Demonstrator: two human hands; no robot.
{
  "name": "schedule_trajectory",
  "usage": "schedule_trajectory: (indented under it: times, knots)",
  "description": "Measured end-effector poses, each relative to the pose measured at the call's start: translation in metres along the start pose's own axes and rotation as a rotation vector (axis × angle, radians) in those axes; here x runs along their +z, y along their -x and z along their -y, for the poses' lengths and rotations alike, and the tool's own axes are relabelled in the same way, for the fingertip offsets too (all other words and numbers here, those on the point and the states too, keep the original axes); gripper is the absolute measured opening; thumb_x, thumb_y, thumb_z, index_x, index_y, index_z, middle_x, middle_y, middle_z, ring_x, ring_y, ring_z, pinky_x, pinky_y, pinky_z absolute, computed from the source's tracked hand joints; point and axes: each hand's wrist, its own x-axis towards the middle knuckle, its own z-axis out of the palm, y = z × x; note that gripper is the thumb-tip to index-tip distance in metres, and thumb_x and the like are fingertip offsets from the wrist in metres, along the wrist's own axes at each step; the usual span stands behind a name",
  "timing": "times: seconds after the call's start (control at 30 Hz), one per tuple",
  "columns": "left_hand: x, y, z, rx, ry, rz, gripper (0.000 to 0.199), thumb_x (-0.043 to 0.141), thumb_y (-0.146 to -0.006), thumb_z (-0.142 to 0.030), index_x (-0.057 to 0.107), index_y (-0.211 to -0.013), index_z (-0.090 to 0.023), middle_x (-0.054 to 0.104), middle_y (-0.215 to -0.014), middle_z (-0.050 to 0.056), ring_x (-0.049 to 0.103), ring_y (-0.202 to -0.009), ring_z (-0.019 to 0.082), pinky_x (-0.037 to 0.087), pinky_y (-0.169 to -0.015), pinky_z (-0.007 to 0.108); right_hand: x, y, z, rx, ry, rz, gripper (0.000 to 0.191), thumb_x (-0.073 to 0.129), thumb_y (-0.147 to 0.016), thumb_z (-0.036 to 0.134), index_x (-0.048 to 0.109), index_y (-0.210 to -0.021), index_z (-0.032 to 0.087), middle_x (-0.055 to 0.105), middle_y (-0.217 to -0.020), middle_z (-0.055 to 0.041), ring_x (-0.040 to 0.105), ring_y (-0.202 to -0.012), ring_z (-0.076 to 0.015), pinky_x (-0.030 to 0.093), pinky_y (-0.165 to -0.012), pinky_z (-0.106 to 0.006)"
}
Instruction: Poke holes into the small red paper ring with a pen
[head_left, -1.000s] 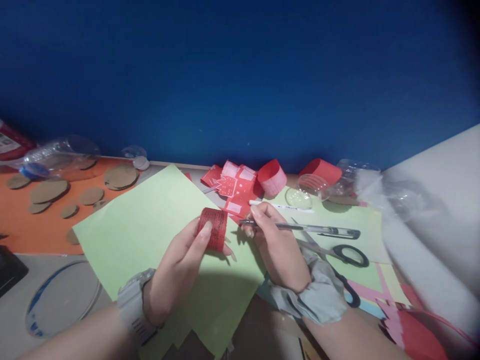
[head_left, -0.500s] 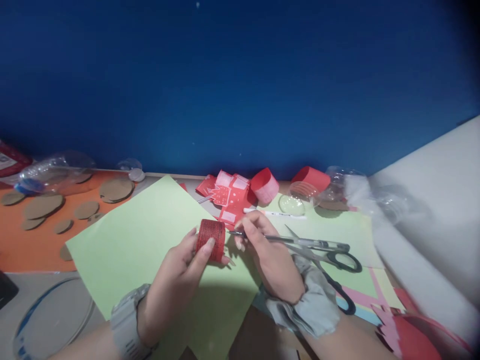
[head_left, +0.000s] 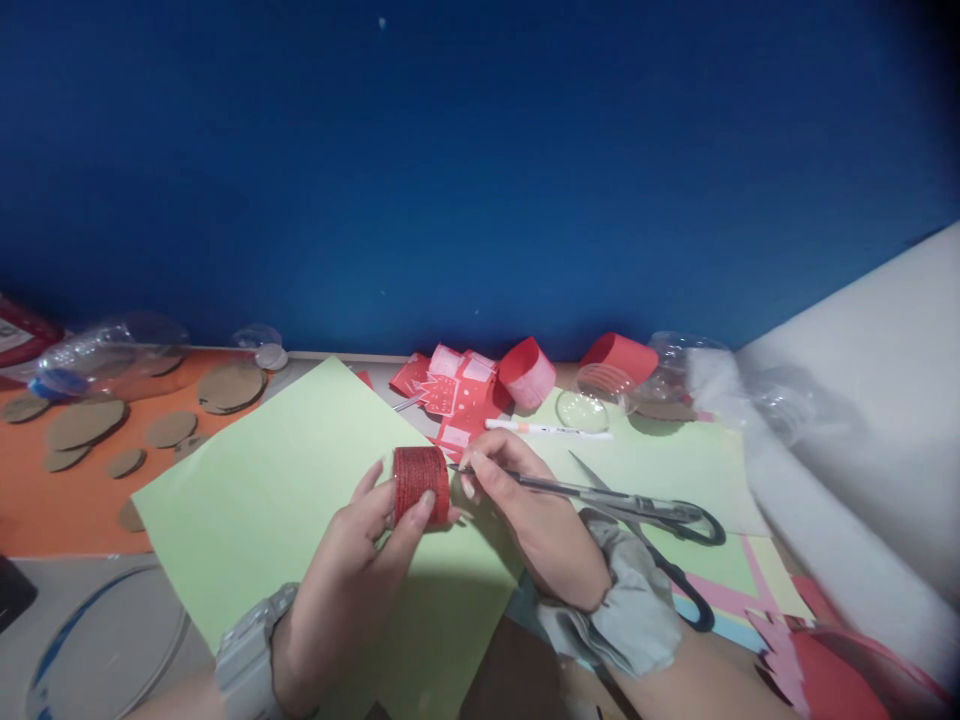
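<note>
My left hand (head_left: pixel 375 540) grips a red paper ring (head_left: pixel 420 484) covered with dark marks, thumb on its front and fingers around and behind it. A pen (head_left: pixel 585 490) is pinched in my right hand (head_left: pixel 517 495), its tip close to the ring's right edge; whether it touches, I cannot tell. Under both hands lies a light green sheet (head_left: pixel 277 480). Black-handled scissors (head_left: pixel 679 575) rest open beneath the pen's back end. Beyond my hands sit red and pink cut paper pieces (head_left: pixel 472 395) and a white marker (head_left: pixel 551 429).
Cardboard discs (head_left: pixel 86 424) lie on orange paper (head_left: pixel 45 510) at left, near a clear plastic bottle (head_left: pixel 105 350). Further back are a pink ring (head_left: pixel 527 374), a red ring (head_left: pixel 619 357) and clear plastic pieces (head_left: pixel 583 410). A blue wall (head_left: pixel 450 180) rises behind.
The pen has tilted, its back end lower and nearer the scissors' handle. Its tip has shifted slightly left with my right fingers. The ring has turned a little in my left hand.
</note>
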Motion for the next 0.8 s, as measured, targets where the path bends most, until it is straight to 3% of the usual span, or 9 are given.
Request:
schedule_trajectory:
  times: [0.1,0.27,0.47,0.8]
  knots:
    - [-0.0006,0.0005,-0.0040,0.020,0.014,0.061,0.033,0.045,-0.096,-0.039,0.068,-0.081,-0.021,0.070,-0.103,0.002,0.062,-0.098,0.020,0.040,-0.101,0.036,-0.0007,0.0006,0.0002,-0.030,0.058,-0.017,0.022,0.058,-0.090,0.038,0.055,-0.079,0.019,0.052,-0.071,0.0024,0.045,-0.066,-0.0113,0.037,-0.065,-0.025]
    - [-0.0005,-0.0008,-0.0091,0.019,-0.005,0.104,0.036,0.042,-0.097,-0.035,0.068,-0.075,-0.022,0.071,-0.088,0.001,0.060,-0.097,0.020,0.030,-0.108,0.036,-0.0017,-0.0006,-0.0034,0.022,0.057,-0.019,0.026,0.058,-0.090,0.035,0.048,-0.072,0.018,0.047,-0.064,0.0044,0.041,-0.060,-0.0097,0.033,-0.060,-0.024]
    - [0.0006,-0.0014,-0.0073,0.025,-0.073,0.063,0.036,0.043,-0.097,-0.033,0.068,-0.075,-0.020,0.069,-0.094,0.002,0.059,-0.100,0.018,0.039,-0.094,0.028,-0.0005,-0.0006,-0.0080,0.032,0.065,-0.033,0.026,0.057,-0.090,0.031,0.044,-0.071,0.018,0.044,-0.064,0.0050,0.038,-0.057,-0.0084,0.030,-0.055,-0.023]
    - [0.0015,-0.0011,-0.0066,0.028,-0.140,0.042,0.038,0.043,-0.097,-0.033,0.068,-0.072,-0.020,0.068,-0.084,0.001,0.061,-0.088,0.017,0.039,-0.094,0.028,0.0015,0.0008,-0.0057,0.060,0.096,-0.053,0.026,0.057,-0.089,0.032,0.044,-0.071,0.018,0.042,-0.063,0.0056,0.034,-0.055,-0.0077,0.027,-0.052,-0.023]
